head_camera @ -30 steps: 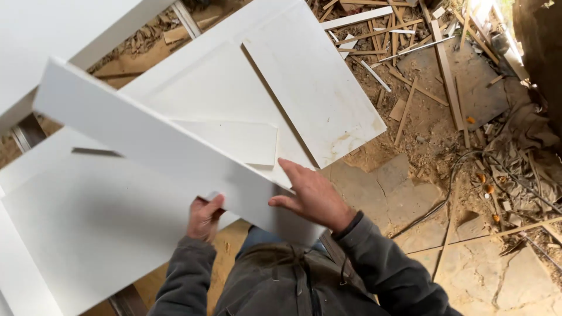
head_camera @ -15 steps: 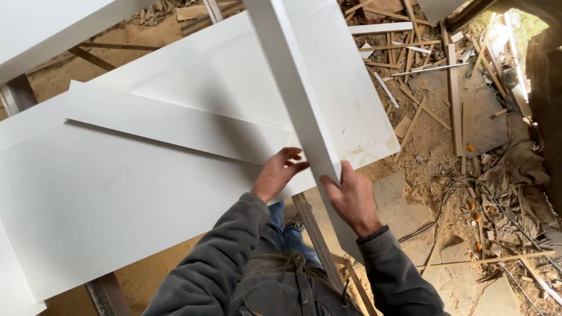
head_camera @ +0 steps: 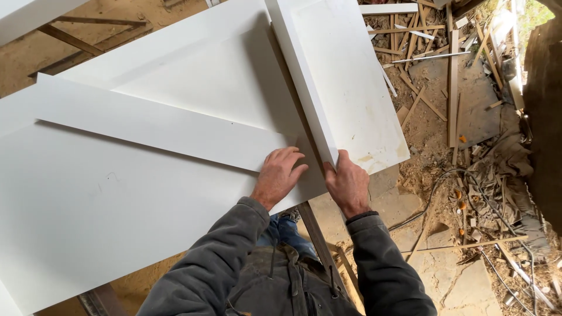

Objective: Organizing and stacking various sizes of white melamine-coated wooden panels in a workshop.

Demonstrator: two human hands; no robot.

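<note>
Big white panel (head_camera: 117,216) on wood trestle frame (head_camera: 319,240), w/ flat white board (head_camera: 158,126) atop.

The right hand (head_camera: 348,186) grips the near end of a long white board (head_camera: 301,82) that runs away from it. Just beside, the left hand (head_camera: 278,175) lies flat on a white strip (head_camera: 158,126) across a large white panel (head_camera: 99,210).

Sawdust-strewn dirt floor (head_camera: 445,246) (daylit) littered with wood offcuts (head_camera: 451,88) and cables (head_camera: 433,193).
</note>
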